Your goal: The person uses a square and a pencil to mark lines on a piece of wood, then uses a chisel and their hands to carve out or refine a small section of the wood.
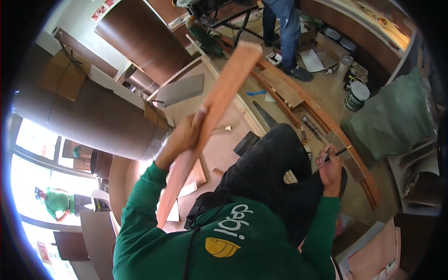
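Note:
My left hand (186, 133) is closed round the edge of a long reddish-brown wooden board (228, 88), which slants from beside my body up toward the far middle. On the right, by my bent knee, my right hand (330, 170) is closed on a thin black stick-like tool (344, 150) with a yellow band near its end. Something small and grey also shows at those fingers, too small to name. Just beyond that hand lies a curved wooden frame (322, 114) on the floor. Inside its curve are a printed tube (311, 126) and slim hand tools.
A grey saw-like blade (265, 115) and a dark block (246, 143) lie ahead of my knee. Large wrapped rolls (93, 116) stand left. To the right are a paint bucket (358, 94) and a green sack (394, 116). One person (285, 32) stands ahead; another (58, 203) is far left.

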Tool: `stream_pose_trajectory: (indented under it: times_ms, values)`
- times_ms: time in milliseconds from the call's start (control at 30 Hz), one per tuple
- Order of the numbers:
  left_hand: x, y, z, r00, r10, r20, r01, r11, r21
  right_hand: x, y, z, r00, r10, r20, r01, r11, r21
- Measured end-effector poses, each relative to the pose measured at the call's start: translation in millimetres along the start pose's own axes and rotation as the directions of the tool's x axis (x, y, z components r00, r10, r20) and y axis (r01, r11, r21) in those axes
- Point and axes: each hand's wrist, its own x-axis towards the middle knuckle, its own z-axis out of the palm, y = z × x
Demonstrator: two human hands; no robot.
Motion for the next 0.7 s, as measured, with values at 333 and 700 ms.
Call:
stream_pose_trajectory:
  times_ms: [333, 700]
  values:
    - [147, 211, -120, 0.981, 0.188, 0.052, -0.195, 0.951, 0.241, -18, -7, -7, 0.993, -0.113, -0.036, 0.117, 0.986, 0.117]
    - [137, 365, -153, 0.74, 0.671, 0.043, -0.654, 0.704, 0.277, -23, -2, -8, 0.993, -0.12, -0.015, 0.121, 0.986, 0.115]
